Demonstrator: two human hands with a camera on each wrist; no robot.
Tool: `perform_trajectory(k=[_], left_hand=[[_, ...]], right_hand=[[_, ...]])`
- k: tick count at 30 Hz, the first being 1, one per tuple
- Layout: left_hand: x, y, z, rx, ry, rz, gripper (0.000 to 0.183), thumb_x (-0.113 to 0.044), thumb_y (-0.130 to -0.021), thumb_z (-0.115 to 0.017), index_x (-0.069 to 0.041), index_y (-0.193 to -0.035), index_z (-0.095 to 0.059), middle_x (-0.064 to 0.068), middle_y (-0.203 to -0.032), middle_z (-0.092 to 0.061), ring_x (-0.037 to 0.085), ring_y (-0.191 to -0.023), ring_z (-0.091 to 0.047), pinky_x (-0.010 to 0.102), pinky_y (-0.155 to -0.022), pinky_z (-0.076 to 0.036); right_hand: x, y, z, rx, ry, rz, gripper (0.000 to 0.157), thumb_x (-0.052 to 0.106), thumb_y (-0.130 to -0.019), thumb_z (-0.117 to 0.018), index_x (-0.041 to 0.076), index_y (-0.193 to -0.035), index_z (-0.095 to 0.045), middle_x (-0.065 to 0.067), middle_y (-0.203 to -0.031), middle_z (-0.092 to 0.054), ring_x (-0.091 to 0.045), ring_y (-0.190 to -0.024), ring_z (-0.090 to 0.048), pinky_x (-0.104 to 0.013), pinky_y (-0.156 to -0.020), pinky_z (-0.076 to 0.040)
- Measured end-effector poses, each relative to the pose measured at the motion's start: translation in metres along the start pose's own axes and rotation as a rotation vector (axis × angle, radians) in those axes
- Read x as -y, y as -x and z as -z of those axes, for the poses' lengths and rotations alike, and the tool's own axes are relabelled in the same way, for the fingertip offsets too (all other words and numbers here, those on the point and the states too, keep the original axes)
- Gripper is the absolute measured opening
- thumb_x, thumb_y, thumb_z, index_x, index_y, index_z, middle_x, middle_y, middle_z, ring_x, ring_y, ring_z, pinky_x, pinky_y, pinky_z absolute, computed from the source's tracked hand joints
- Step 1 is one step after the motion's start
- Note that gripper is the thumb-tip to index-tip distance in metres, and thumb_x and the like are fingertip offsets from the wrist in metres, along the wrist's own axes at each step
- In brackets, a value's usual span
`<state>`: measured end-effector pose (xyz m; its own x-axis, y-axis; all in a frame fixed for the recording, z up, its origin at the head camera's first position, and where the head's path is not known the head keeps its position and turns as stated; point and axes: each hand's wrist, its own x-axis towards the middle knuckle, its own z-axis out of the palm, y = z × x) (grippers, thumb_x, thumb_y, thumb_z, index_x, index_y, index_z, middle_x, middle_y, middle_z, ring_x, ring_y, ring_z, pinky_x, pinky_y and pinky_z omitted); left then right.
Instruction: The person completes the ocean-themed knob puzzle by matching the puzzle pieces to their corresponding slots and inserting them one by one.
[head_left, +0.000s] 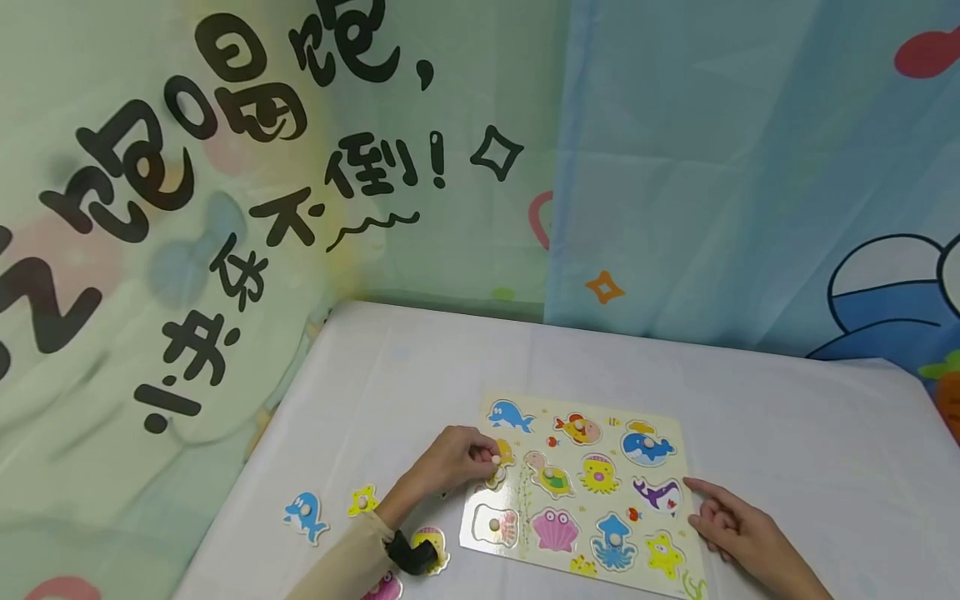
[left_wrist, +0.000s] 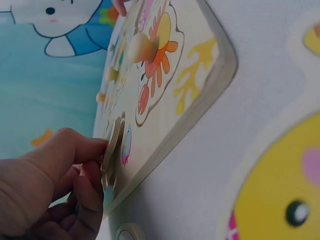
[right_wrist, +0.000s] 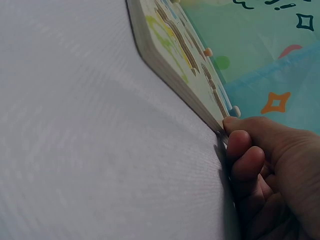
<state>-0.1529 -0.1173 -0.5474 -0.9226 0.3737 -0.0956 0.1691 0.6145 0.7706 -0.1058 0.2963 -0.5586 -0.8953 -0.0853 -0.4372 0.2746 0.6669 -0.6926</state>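
My left hand (head_left: 457,458) pinches a thin wooden puzzle piece (left_wrist: 116,142) at the left side of the puzzle board (head_left: 540,496). In the head view that piece looks yellow-orange, partly covered by my fingers; its shape is unclear. Edge-on in the left wrist view, it stands tilted against the board. My right hand (head_left: 738,533) touches the board's right edge with its fingertips, other fingers curled beneath. Set in the board are knobbed pieces, among them a turtle (head_left: 550,477), a blue squid (head_left: 615,542) and a whale (head_left: 648,446). A shrimp-like piece (left_wrist: 159,55) shows a round knob.
Loose pieces lie left of the board on the white tablecloth (head_left: 390,358): a blue dolphin (head_left: 306,517), a yellow star (head_left: 363,500), a yellow octopus (head_left: 435,542) and a pink piece (head_left: 384,587). Printed curtains (head_left: 450,250) hang behind and to the left.
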Motion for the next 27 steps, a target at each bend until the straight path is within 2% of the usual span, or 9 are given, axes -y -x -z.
perform_trajectory(k=[8,13,18,22,27], left_hand=[[-0.0024,0.0026,-0.0013,-0.011,-0.044,0.048,0.006,-0.011,-0.076,-0.076,-0.012,-0.08,-0.072,-0.011,-0.066,-0.057,-0.002,-0.061,-0.049,0.014,-0.057,-0.041],[-0.0023,0.0034,-0.0011,-0.025,-0.059,0.028,0.006,-0.01,-0.075,-0.076,-0.011,-0.079,-0.072,-0.01,-0.065,-0.057,-0.002,-0.061,-0.048,0.014,-0.057,-0.041],[-0.0034,0.0024,-0.0008,-0.017,-0.072,0.038,0.006,-0.01,-0.076,-0.075,-0.011,-0.081,-0.073,-0.01,-0.066,-0.057,-0.001,-0.061,-0.048,0.014,-0.057,-0.041],[-0.0055,0.0004,0.0009,0.021,-0.074,0.009,0.007,-0.012,-0.078,-0.076,-0.011,-0.083,-0.072,-0.01,-0.066,-0.056,0.0,-0.062,-0.047,0.015,-0.058,-0.039],[-0.0064,0.0001,0.0061,0.13,-0.012,0.02,0.015,-0.027,-0.085,-0.072,-0.015,-0.094,-0.074,-0.011,-0.068,-0.054,0.001,-0.061,-0.045,0.017,-0.054,-0.036]], right_hand=[[0.0036,0.0012,-0.0009,0.005,0.002,-0.003,0.069,0.035,-0.09,-0.066,0.009,-0.148,-0.037,-0.006,-0.081,-0.053,-0.02,-0.062,-0.053,-0.021,-0.06,-0.047],[0.0041,0.0006,-0.0015,0.011,-0.006,-0.005,0.069,0.035,-0.09,-0.066,0.008,-0.148,-0.037,-0.006,-0.081,-0.053,-0.02,-0.062,-0.053,-0.021,-0.059,-0.047],[0.0026,-0.0006,-0.0008,0.017,-0.003,0.001,0.069,0.035,-0.091,-0.065,0.008,-0.148,-0.037,-0.006,-0.082,-0.052,-0.02,-0.062,-0.052,-0.022,-0.058,-0.047],[-0.0005,-0.0014,0.0008,0.015,0.006,-0.003,0.07,0.037,-0.091,-0.065,0.009,-0.148,-0.036,-0.006,-0.083,-0.052,-0.02,-0.062,-0.052,-0.022,-0.06,-0.048],[-0.0019,-0.0018,0.0007,0.016,0.002,-0.004,0.071,0.037,-0.09,-0.066,0.009,-0.148,-0.036,-0.006,-0.083,-0.052,-0.02,-0.062,-0.053,-0.021,-0.061,-0.048]])
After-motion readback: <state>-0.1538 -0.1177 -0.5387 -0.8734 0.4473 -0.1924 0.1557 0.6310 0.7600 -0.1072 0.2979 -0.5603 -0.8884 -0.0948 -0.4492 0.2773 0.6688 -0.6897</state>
